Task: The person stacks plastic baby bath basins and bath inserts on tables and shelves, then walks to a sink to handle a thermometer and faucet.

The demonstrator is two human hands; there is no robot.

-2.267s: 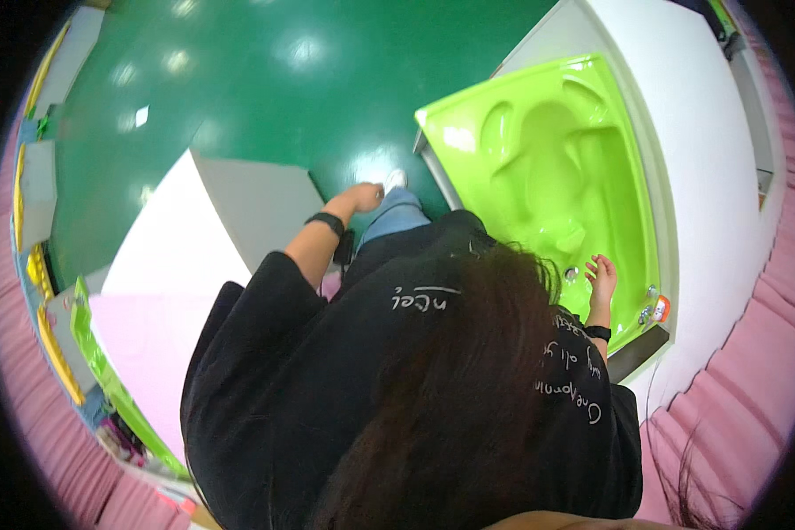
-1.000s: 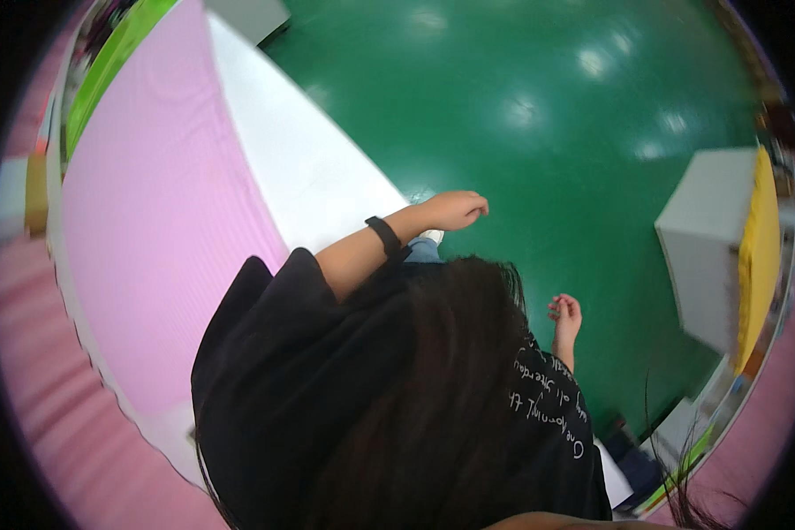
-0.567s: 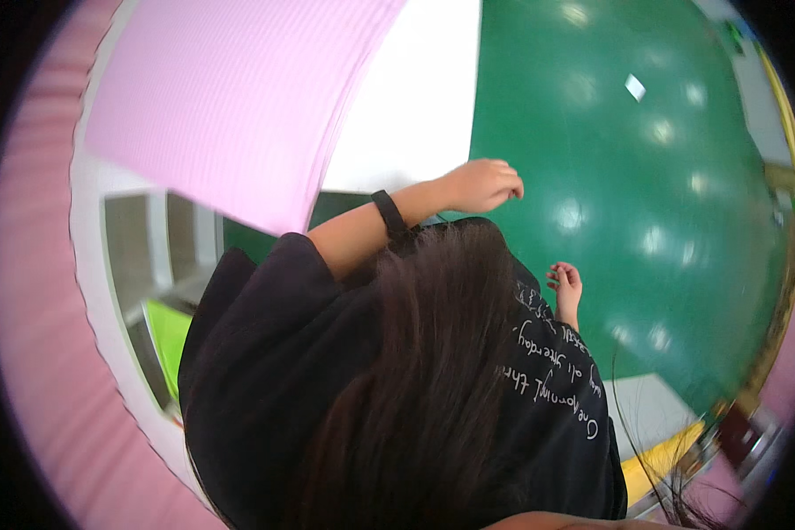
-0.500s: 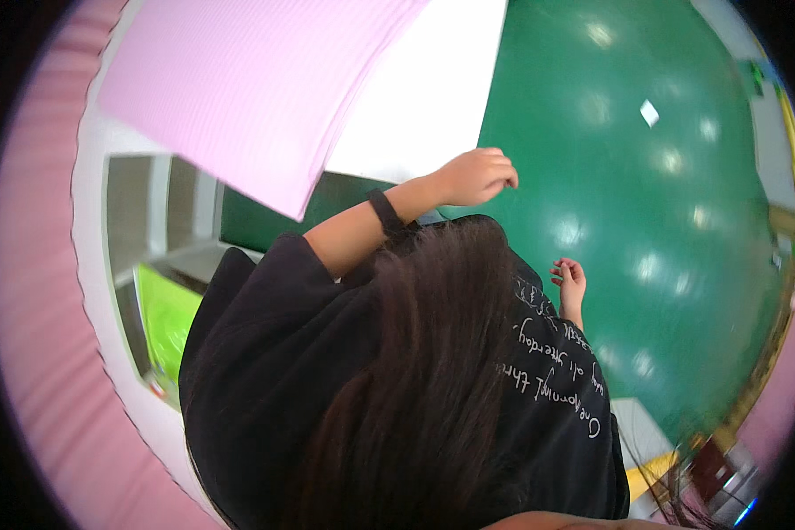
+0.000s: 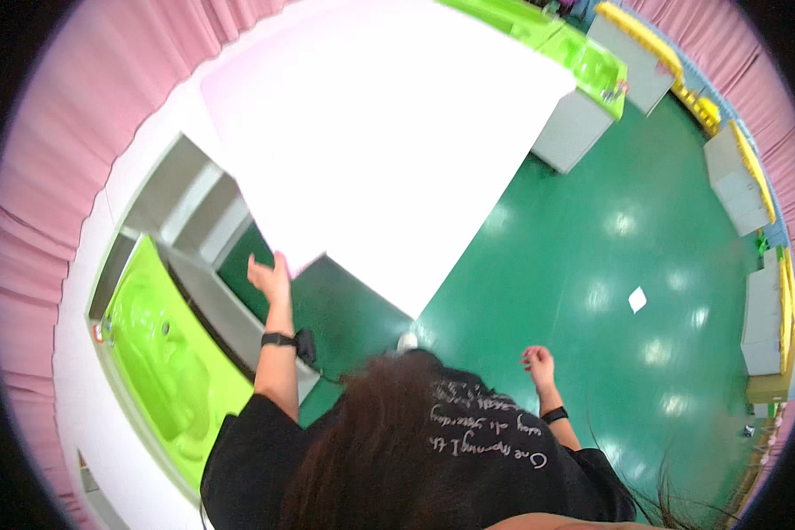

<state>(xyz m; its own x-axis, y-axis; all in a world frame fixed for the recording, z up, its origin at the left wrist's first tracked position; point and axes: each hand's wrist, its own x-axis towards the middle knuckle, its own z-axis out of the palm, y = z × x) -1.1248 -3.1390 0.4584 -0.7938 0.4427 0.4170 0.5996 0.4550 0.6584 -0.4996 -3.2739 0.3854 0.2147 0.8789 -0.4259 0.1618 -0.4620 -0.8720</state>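
My left hand (image 5: 271, 279) is beside the near left corner of a large white table (image 5: 415, 159). Its thumb and fingers are spread, with nothing seen in them. A pale pink ribbed sheet (image 5: 230, 93) lies over the table's left part, mostly washed out by glare. A pink edge (image 5: 307, 263) of it shows right by my left fingertips; I cannot tell whether they touch. Lower right, my right hand (image 5: 539, 362) hangs over the green floor, fingers loosely bent and apart, holding nothing visible. Both wrists wear dark bands.
A bright green basin (image 5: 172, 353) is set in a white unit on the left, beside grey shelves (image 5: 199, 199). Another green basin (image 5: 592, 66) stands beyond the table. White cabinets with yellow tops (image 5: 738, 181) line the right wall. A white diamond-shaped piece (image 5: 637, 299) lies on the green floor (image 5: 583, 238).
My view has swung to take in more of the table and left basin. My left hand has moved left from the table's near edge to its corner, fingers now spread. My right hand is lower.
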